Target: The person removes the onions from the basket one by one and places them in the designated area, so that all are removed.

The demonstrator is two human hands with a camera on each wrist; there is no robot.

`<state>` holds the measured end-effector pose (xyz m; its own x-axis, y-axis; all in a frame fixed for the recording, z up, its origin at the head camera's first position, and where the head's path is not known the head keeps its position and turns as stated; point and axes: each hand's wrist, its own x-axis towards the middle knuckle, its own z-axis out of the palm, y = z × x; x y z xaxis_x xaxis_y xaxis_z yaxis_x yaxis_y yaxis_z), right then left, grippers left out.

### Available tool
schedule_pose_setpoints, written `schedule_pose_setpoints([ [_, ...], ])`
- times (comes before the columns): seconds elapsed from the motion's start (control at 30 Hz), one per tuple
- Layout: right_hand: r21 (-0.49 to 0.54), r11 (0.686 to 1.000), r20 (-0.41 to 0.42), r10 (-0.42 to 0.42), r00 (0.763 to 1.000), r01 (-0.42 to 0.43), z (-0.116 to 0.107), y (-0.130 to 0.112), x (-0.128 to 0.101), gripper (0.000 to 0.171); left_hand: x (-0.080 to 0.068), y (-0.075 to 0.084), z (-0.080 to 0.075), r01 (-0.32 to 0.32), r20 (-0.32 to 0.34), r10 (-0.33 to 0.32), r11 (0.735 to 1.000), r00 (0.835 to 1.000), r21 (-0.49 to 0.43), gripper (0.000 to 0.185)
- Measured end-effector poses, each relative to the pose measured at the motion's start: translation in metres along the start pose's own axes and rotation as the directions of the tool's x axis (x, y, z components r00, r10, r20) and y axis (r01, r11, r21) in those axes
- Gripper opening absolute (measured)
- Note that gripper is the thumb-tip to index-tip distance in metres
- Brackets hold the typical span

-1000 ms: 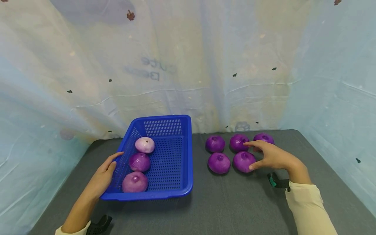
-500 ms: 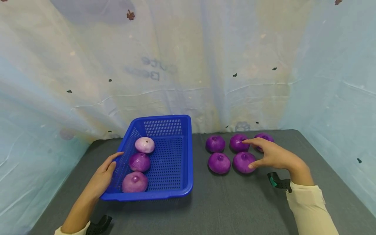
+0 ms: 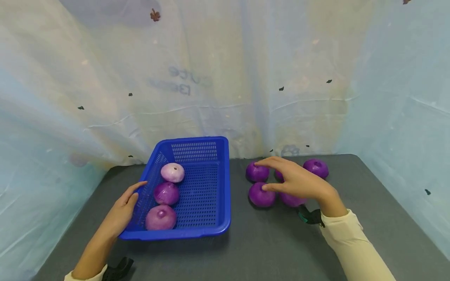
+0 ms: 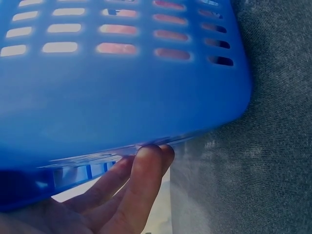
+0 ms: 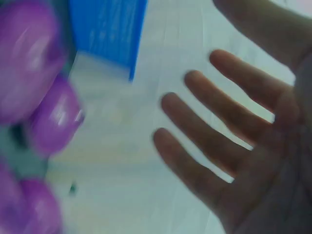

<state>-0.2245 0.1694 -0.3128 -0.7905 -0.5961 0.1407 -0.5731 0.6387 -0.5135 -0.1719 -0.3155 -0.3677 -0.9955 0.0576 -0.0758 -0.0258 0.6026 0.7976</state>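
Observation:
My left hand point(image 3: 121, 212) holds the left rim of a blue plastic basket point(image 3: 227, 187). In the left wrist view, its fingertips point(image 4: 148, 156) meet the basket edge. Along the basket's left side lie three onions: a pale one point(image 3: 172, 172), a purple one point(image 3: 166, 193) and a pinkish one point(image 3: 161, 217). My right hand point(image 3: 299, 179), fingers spread and holding nothing, hovers over the purple onions on the table. Nearest its fingertips are the back-left onion point(image 3: 257, 172) and the front-left onion point(image 3: 261, 195). It partly hides two more onions; another point(image 3: 316, 168) sits at the back right.
The dark grey tabletop point(image 3: 246, 249) carries the basket on the left and the loose onions on the right. A pale patterned curtain point(image 3: 225, 78) hangs behind the table and along both sides. Dark straps are on both wrists.
My right hand has moved left across the onions, from the right-hand ones to the left pair, uncovering the back-right onion. My left hand and the basket stay put.

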Motion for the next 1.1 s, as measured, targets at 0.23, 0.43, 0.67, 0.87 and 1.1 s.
schedule_pose_setpoints([
  [0.23,-0.034,0.985,0.101,-0.167,0.981,0.172,0.015,-0.042,0.06,0.058,0.0,0.003,0.0,0.018,0.012,-0.018,1.0,1.0,0.007,0.051],
  [0.43,-0.024,0.971,0.234,-0.225,0.946,0.237,0.034,-0.073,0.112,0.056,0.0,0.005,0.001,0.021,0.006,-0.021,1.0,1.0,0.009,0.05],
  [0.67,0.044,0.962,0.293,-0.271,0.917,0.27,0.054,-0.095,0.166,0.056,-0.001,0.006,0.003,-0.002,0.0,0.002,1.0,1.0,0.01,0.049],
  [0.87,0.131,0.961,0.339,-0.274,0.9,0.244,0.077,-0.1,0.206,0.06,0.0,0.004,0.0,-0.02,-0.009,0.02,1.0,1.0,0.019,0.05],
  [1.1,0.102,0.98,0.34,-0.194,0.92,0.169,0.118,-0.096,0.232,0.069,-0.005,0.0,-0.004,-0.004,0.001,0.004,1.0,1.0,0.023,0.05],
])
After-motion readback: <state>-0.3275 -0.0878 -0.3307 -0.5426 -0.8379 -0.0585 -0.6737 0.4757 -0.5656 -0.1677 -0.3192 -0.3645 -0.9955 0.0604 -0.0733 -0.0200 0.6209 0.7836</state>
